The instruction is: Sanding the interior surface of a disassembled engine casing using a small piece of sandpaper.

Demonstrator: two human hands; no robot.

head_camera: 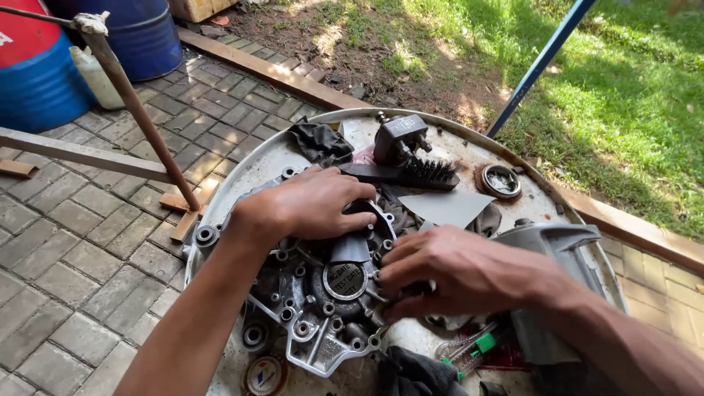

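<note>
outdoors, grey brick paving runs off toward 9 o'clock and sunlit grass lies toward 1 o'clock, with a round, stained, pale metal tray (513,158) serving as the work surface. at its middle sits a greasy grey cast-metal engine casing with bolt holes round its edge (315,308), lying flat, its round centre cap facing up.

the left hand (312,204) lies palm down over the casing's 12 o'clock edge, fingers curled and closed over a dark folded rag or sheet there. the right hand (447,270) comes in from 3 o'clock, fingertips bunched narrow against the casing's rim; whether they pinch something small i cannot tell.

by its look the casing is heavy, rigid and oily, so likely slick on its smooth faces; the thick outer flange and the bolt lugs seem the surest places to grip, with a hand on each side. the thin fins and gasket faces look easier to mar.

toward 12 o'clock on the tray lie a black-handled wire brush (411,173), a small dark metal block part (400,136), a black crumpled cloth (319,141) and a rusty round ring (500,181). a grey triangular sheet of abrasive paper (447,207) lies just past the right hand, and a grey moulded plastic cover (546,253) at 3 o'clock.

hidden: the casing's upper part under the left hand, whatever lies beneath the right palm, and the tray's 6 o'clock edge, cut off by the frame. blue drums (139,33) stand at 10 o'clock, partly out of view.
</note>
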